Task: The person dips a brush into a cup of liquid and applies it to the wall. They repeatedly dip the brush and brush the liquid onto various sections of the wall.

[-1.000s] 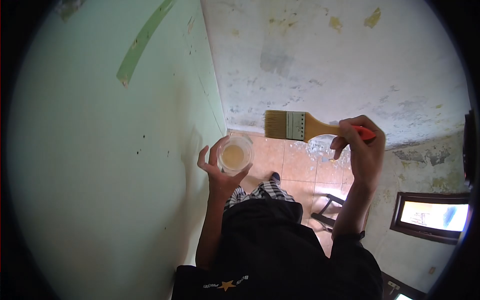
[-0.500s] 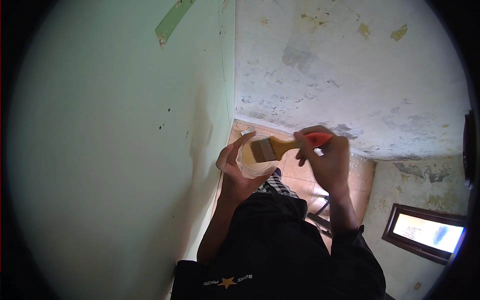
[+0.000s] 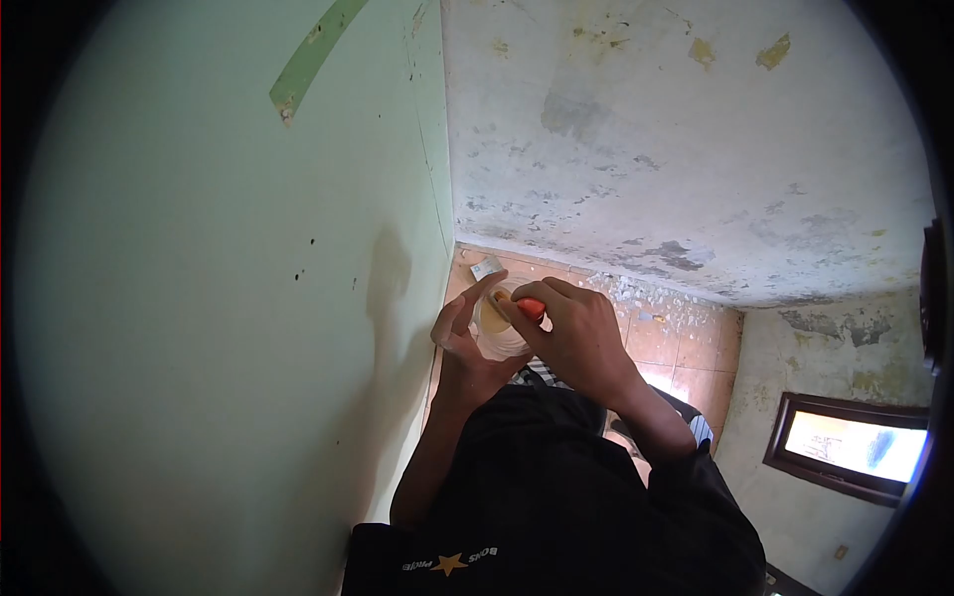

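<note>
My left hand [image 3: 465,350] is wrapped round a clear plastic cup [image 3: 504,345], its fingers along the near-wall side. Something pale yellow shows inside the cup. My right hand [image 3: 584,336] grips a paintbrush [image 3: 531,309] by its red handle, held steeply over the cup's mouth. The brush's bristles are hidden, down in the cup or behind my fingers.
A green wall [image 3: 219,298] rises close on the left, with a darker green strip [image 3: 313,60] near the top. Ahead stands a white wall [image 3: 616,129] with peeling, stained patches. Paint flakes [image 3: 646,298] litter the tiled floor [image 3: 656,343]. A dark-framed window [image 3: 845,452] is at the right.
My right hand has moved left and turned the paintbrush from lying flat over the cup to steeply upright at its mouth. My left hand keeps hold of the cup.
</note>
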{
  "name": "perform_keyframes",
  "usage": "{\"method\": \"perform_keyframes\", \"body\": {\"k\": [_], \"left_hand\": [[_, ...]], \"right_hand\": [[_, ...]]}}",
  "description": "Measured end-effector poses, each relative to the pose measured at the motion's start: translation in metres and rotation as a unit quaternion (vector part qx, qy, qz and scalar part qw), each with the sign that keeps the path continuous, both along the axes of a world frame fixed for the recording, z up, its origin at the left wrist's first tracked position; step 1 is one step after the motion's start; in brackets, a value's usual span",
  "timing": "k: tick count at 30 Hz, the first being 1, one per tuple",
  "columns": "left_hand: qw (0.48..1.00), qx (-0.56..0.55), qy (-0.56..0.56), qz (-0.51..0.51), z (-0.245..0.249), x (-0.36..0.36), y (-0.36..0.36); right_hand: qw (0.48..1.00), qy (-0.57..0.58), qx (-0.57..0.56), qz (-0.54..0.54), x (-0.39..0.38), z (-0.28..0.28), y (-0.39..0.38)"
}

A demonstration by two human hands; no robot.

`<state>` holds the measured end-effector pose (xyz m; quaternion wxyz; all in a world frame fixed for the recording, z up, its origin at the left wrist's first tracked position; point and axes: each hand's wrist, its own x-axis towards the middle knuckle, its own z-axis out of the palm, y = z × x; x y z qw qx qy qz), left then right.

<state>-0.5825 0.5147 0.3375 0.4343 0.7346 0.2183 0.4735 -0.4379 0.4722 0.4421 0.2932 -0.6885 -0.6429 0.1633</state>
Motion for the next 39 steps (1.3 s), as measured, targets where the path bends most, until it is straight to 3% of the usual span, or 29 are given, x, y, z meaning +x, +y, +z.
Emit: {"method": "perform_keyframes", "body": {"k": [5, 7, 10, 17, 19, 20, 23, 25, 27, 29, 31, 34, 37, 39], "left_hand": [[0.999, -0.033, -0.012, -0.001, -0.007, 0.004, -0.002], [0.999, -0.014, 0.033, 0.030, -0.007, 0.004, 0.001], [0.999, -0.022, 0.018, 0.018, -0.006, 0.006, 0.003], [0.999, 0.004, 0.021, 0.041, -0.007, 0.016, 0.004], [0.999, 0.005, -0.028, 0.039, -0.011, 0.020, 0.005], [0.998, -0.030, 0.039, 0.046, 0.001, 0.017, 0.004], [0.998, -0.042, 0.040, 0.031, -0.021, 0.021, 0.004], [0.998, 0.037, 0.046, 0.006, -0.009, 0.030, 0.003], [0.989, 0.061, 0.136, -0.020, 0.010, 0.036, 0.002], [0.990, 0.101, 0.099, -0.026, 0.003, 0.051, 0.003], [0.988, 0.138, 0.067, -0.026, -0.007, 0.067, 0.004], [0.999, 0.011, 0.052, -0.006, -0.008, 0.086, 0.005], [0.999, -0.007, 0.035, 0.011, 0.001, 0.101, 0.014], [0.999, -0.002, 0.029, 0.016, -0.010, 0.106, 0.027]], "right_hand": [[0.995, 0.073, 0.035, -0.050, 0.016, 0.030, -0.009], [0.993, 0.091, 0.047, -0.065, 0.023, 0.046, -0.016], [0.986, 0.090, 0.119, -0.074, 0.029, 0.066, -0.027], [0.990, 0.119, 0.057, -0.043, 0.022, 0.026, -0.027], [0.994, 0.098, 0.038, -0.040, 0.020, 0.009, -0.028], [0.996, 0.081, 0.032, -0.035, 0.020, 0.006, -0.030], [1.000, 0.005, -0.001, -0.012, 0.031, -0.004, -0.034], [0.993, -0.101, -0.066, -0.001, 0.037, 0.000, -0.036], [0.983, -0.159, -0.093, 0.005, 0.045, 0.001, -0.038], [0.969, -0.217, -0.117, 0.006, 0.051, 0.006, -0.042], [0.977, -0.198, -0.073, -0.019, 0.063, -0.001, -0.045], [0.979, -0.079, -0.176, -0.061, 0.091, 0.001, -0.048], [0.989, 0.002, -0.112, -0.100, 0.122, 0.003, -0.052], [0.982, 0.042, -0.133, -0.124, 0.142, 0.019, -0.048]]}}
